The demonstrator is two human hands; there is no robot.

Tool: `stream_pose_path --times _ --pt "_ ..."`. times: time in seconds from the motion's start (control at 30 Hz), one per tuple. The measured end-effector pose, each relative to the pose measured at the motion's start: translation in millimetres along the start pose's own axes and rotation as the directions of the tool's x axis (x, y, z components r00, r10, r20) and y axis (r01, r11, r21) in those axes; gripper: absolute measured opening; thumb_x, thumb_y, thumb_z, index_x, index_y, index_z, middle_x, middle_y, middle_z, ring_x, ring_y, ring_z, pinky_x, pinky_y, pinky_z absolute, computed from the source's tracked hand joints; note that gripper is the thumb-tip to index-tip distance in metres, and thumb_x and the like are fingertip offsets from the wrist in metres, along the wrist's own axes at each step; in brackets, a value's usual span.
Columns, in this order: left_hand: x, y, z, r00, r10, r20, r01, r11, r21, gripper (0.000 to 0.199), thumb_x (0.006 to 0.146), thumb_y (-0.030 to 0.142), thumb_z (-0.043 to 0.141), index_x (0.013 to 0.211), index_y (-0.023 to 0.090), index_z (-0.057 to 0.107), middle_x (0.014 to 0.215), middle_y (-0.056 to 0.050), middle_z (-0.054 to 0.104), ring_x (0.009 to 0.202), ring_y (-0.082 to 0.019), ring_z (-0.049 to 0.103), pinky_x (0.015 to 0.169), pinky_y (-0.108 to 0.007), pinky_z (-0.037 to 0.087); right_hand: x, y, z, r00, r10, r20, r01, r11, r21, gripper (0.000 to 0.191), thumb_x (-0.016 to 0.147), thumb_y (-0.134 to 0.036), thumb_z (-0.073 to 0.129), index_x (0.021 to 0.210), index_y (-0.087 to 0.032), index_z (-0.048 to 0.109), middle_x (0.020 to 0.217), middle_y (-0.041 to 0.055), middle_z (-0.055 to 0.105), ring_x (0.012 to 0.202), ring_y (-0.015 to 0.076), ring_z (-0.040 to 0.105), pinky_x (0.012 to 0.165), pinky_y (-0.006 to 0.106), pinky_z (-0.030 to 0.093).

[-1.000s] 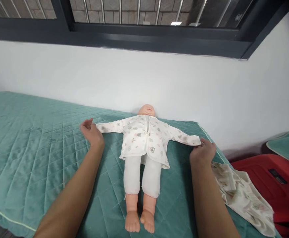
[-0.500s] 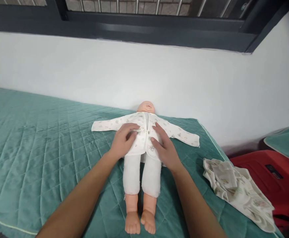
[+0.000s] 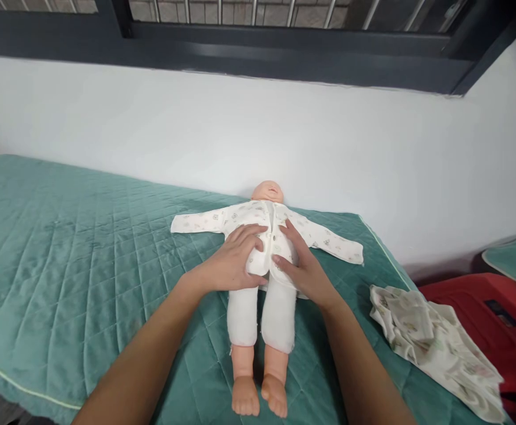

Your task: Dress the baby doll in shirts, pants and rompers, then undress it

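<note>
A baby doll [image 3: 242, 316] lies on its back with its head toward the wall, its white legs and bare feet pointing at me. It wears a white printed baby jacket [image 3: 245, 213] with the sleeves spread out to both sides. The jacket's front edges meet lower down and part near the neck. My left hand [image 3: 235, 257] rests on the left front panel, fingers spread, thumb stretched toward the hem. On the right panel lies my right hand [image 3: 307, 268], thumb and fingers apart beside the front opening. Neither hand visibly grips the cloth.
The doll lies on a green quilted bed cover [image 3: 107, 254]. A crumpled white printed cloth [image 3: 435, 342] lies at the right edge, by a red case [image 3: 470, 295]. Behind the bed stands a white wall [image 3: 152, 124] below a dark window frame [image 3: 240, 50].
My left hand has turned and spread, its thumb now down by the jacket's hem. The right hand stays nearly where it was on the right panel. The view has shifted slightly.
</note>
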State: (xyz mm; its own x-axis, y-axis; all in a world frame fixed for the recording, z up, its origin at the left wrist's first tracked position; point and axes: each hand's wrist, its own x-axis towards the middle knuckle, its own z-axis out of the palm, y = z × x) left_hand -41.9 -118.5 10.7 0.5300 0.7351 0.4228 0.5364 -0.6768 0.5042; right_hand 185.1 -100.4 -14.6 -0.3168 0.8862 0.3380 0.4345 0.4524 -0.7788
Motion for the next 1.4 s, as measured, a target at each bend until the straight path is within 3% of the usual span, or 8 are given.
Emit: stream_pose_path --times 0.2,0.37,0.53,0.7,0.8,1.13,1.3,1.4 --pt "-2 3 11.3 0.995 0.039 -0.092 -0.024 0.988 0.153 0.016 0.077 0.018 0.064 0.091 0.022 0.056 0.148 -0.006 0.046 0.144 -0.028 0.032 0.12 -0.052 0.027 -1 -2 5 0.998 -0.049 -0.045 0.048 0.998 -0.034 0.062 0.089 -0.042 0.064 0.146 -0.032 0.043 0.164 0.003 0.022 0.151 0.0243 0.021 0.124 0.048 0.02" --pt "-7 -7 23.8 0.934 -0.032 -0.355 -0.008 0.994 -0.109 0.006 0.085 0.017 0.055 0.085 0.022 0.053 0.131 -0.007 0.063 0.131 -0.023 0.052 0.114 -0.049 0.038 -19 -11 14 0.982 -0.144 -0.125 0.136 0.988 -0.073 0.06 0.087 -0.037 0.067 0.143 -0.033 0.045 0.162 0.0029 0.028 0.15 0.0237 0.024 0.124 0.05 0.02" --pt "-16 -23 27.0 0.647 -0.383 -0.659 0.093 0.898 -0.43 0.003 0.087 0.022 0.054 0.085 0.021 0.052 0.117 -0.005 0.067 0.121 -0.02 0.056 0.11 -0.041 0.04 -55 -21 14 0.988 -0.114 -0.108 0.11 0.993 -0.04 0.057 0.086 -0.034 0.069 0.139 -0.034 0.048 0.162 0.0034 0.028 0.15 0.0249 0.023 0.122 0.052 0.023" --pt "-36 -48 26.0 0.248 -0.767 -0.592 0.173 0.636 -0.752 0.009 0.085 0.03 0.056 0.086 0.021 0.054 0.083 0.002 0.057 0.078 -0.013 0.056 0.075 -0.027 0.048 -68 -20 13 0.961 -0.129 -0.246 0.095 0.985 -0.144 0.027 0.085 -0.033 0.069 0.112 -0.029 0.065 0.146 0.0068 0.048 0.137 0.0267 0.042 0.115 0.051 0.034" --pt "-50 -59 27.0 0.12 -0.779 -0.616 0.186 0.627 -0.757 0.013 0.086 0.033 0.057 0.086 0.021 0.054 0.082 0.003 0.053 0.077 -0.012 0.052 0.073 -0.026 0.046 -65 -18 14 0.923 -0.193 -0.333 0.113 0.963 -0.244 0.014 0.086 -0.033 0.069 0.098 -0.027 0.067 0.121 0.0076 0.06 0.118 0.0259 0.055 0.104 0.048 0.044" --pt "-50 -57 30.8 0.14 -0.546 -0.826 0.382 0.799 -0.464 0.026 0.08 0.02 0.058 0.106 0.02 0.052 0.109 -0.005 0.054 0.101 -0.019 0.052 0.093 -0.036 0.043 -66 -20 10 0.934 -0.211 -0.289 0.13 0.953 -0.273 0.008 0.09 -0.033 0.063 0.094 -0.027 0.066 0.103 0.0056 0.062 0.097 0.0225 0.061 0.085 0.039 0.051" --pt "-49 -58 33.4 0.304 -0.412 -0.859 0.41 0.871 -0.272 0.025 0.072 0.007 0.051 0.092 0.021 0.053 0.089 -0.001 0.05 0.083 -0.017 0.05 0.083 -0.034 0.044 -64 -16 12 0.925 -0.097 -0.367 0.038 0.986 -0.164 0.013 0.09 -0.035 0.06 0.085 -0.024 0.064 0.092 0.0036 0.063 0.082 0.0189 0.06 0.076 0.035 0.05" --pt "-49 -63 35.8 0.361 -0.395 -0.845 0.439 0.871 -0.219 0.03 0.068 0.002 0.05 0.091 0.022 0.053 0.089 -0.002 0.051 0.082 -0.018 0.051 0.079 -0.034 0.044 -62 -11 13 0.846 0.127 -0.518 -0.069 0.989 0.13 0.018 0.084 -0.039 0.067 0.084 -0.022 0.063 0.077 -0.0005 0.062 0.072 0.016 0.058 0.068 0.03 0.049"
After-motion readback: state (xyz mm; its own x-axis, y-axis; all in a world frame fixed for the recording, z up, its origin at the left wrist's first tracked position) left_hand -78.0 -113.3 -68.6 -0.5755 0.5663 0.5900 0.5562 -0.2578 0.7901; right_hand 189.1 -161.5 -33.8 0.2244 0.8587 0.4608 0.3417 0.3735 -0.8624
